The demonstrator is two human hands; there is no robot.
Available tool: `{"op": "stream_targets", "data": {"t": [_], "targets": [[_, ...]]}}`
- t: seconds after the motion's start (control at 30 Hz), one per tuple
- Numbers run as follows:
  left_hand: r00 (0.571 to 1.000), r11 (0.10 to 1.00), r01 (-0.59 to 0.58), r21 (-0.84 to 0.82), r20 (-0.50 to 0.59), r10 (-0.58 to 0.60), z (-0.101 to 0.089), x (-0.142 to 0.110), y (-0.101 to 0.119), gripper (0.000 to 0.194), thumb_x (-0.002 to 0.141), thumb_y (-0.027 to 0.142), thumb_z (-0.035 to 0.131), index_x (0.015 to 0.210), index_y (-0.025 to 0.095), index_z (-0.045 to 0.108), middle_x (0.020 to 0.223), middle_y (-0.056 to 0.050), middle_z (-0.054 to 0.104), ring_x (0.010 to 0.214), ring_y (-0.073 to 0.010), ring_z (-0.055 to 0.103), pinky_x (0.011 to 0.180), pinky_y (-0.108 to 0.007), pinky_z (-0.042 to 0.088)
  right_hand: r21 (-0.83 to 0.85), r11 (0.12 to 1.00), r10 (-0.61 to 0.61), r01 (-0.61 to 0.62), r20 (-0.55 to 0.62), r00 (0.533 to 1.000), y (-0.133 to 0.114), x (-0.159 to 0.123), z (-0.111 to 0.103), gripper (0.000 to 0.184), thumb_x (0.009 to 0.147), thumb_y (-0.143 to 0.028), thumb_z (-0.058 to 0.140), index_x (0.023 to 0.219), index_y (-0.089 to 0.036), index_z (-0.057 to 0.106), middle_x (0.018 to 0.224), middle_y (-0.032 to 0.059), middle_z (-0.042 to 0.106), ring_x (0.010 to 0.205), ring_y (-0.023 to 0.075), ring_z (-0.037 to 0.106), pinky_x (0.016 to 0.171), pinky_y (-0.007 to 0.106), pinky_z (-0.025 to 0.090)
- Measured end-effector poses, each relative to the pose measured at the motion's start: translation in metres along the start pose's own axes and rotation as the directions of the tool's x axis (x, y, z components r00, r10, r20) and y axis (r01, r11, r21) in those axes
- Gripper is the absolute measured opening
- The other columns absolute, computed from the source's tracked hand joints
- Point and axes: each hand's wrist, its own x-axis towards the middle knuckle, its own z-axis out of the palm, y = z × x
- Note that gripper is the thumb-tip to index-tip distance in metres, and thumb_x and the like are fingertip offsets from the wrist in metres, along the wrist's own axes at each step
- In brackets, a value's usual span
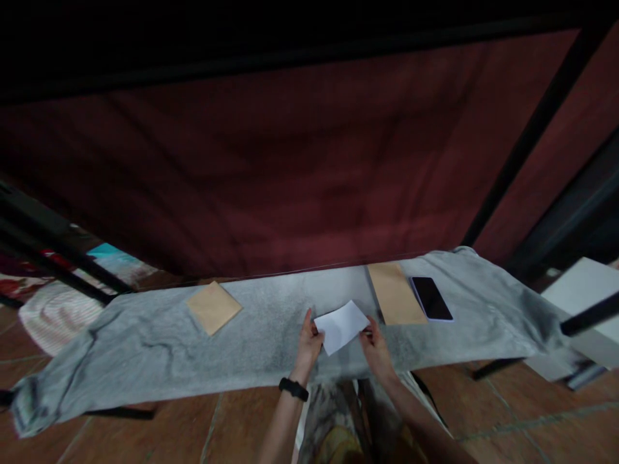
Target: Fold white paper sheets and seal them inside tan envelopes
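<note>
A white sheet of paper (342, 327), apparently folded, is held between my two hands just above the grey cloth (261, 341). My left hand (309, 343) pinches its left edge and wears a dark wristband. At the paper's right edge, my right hand (375, 345) has its fingers closed on the corner. To the right of the paper lies a flat brown envelope or sheet (396, 295), with a dark-screened phone (431, 299) beside it. A smaller brown square packet (214, 307) rests on the cloth to the left.
The grey cloth covers a long, low surface against a dark red fabric panel (300, 180). Black metal bars (527, 135) stand at both sides. White boxes or boards (587, 303) are on the right, and a striped cloth (62, 306) lies at the left over the tiled floor.
</note>
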Motion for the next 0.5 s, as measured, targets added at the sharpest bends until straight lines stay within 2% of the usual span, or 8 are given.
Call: {"op": "stream_targets", "data": {"t": [0.07,0.13,0.23,0.33,0.43,0.5], "targets": [[1.000,0.997,-0.023,0.068,-0.002,0.023,-0.005,0.006,0.001,0.086,0.066,-0.001,0.059,0.149,0.017,0.043,0.089,-0.002,0.075,0.084,-0.0218,0.071,0.082,-0.036,0.059,-0.166,0.981,-0.110,0.100,-0.053,0.992,0.006,-0.001,-0.006,0.052,0.090,-0.038,0.045,0.138,-0.020,0.052,0.106,0.0098,0.068,0.091,0.0253,0.067,0.082,0.042,0.056],[0.995,0.974,-0.098,0.204,-0.005,0.101,-0.007,0.009,0.000,0.083,0.066,-0.003,0.055,0.147,0.016,0.046,0.105,-0.006,0.074,0.098,-0.0224,0.070,0.095,-0.038,0.055,-0.328,0.915,-0.258,0.233,-0.035,0.965,0.007,-0.001,-0.007,0.049,0.093,-0.032,0.043,0.140,-0.021,0.051,0.121,0.0121,0.064,0.111,0.0274,0.061,0.096,0.046,0.052],[0.978,0.903,-0.195,0.384,0.005,0.209,-0.006,0.008,-0.003,0.079,0.069,-0.004,0.051,0.146,0.015,0.047,0.129,-0.011,0.066,0.117,-0.0228,0.064,0.108,-0.038,0.047,-0.451,0.786,-0.401,0.422,0.147,0.904,0.003,0.000,0.000,0.045,0.098,-0.026,0.038,0.139,-0.021,0.054,0.136,0.0121,0.060,0.125,0.0264,0.054,0.105,0.046,0.046],[0.954,0.806,-0.267,0.529,0.025,0.299,-0.002,0.001,-0.007,0.075,0.075,-0.002,0.047,0.147,0.017,0.046,0.142,-0.012,0.056,0.123,-0.0227,0.060,0.111,-0.037,0.044,-0.496,0.684,-0.419,0.535,0.334,0.845,-0.004,0.004,0.015,0.045,0.101,-0.024,0.034,0.141,-0.018,0.054,0.144,0.0106,0.057,0.134,0.0243,0.049,0.110,0.044,0.041],[0.912,0.600,-0.324,0.732,0.072,0.404,0.004,-0.005,-0.012,0.067,0.083,0.002,0.043,0.148,0.017,0.046,0.149,-0.014,0.049,0.132,-0.0239,0.053,0.114,-0.039,0.041,-0.531,0.607,-0.383,0.592,0.457,0.803,-0.006,0.007,0.029,0.046,0.103,-0.027,0.033,0.143,-0.018,0.054,0.150,0.0088,0.053,0.139,0.0240,0.045,0.115,0.045,0.035],[0.897,0.495,-0.332,0.803,0.107,0.429,0.009,-0.008,-0.015,0.058,0.090,0.009,0.041,0.147,0.016,0.046,0.152,-0.015,0.046,0.137,-0.0248,0.048,0.116,-0.041,0.039,-0.548,0.580,-0.348,0.603,0.503,0.791,-0.004,0.008,0.035,0.046,0.103,-0.028,0.034,0.143,-0.018,0.054,0.151,0.0083,0.051,0.140,0.0240,0.044,0.117,0.046,0.032]]}}
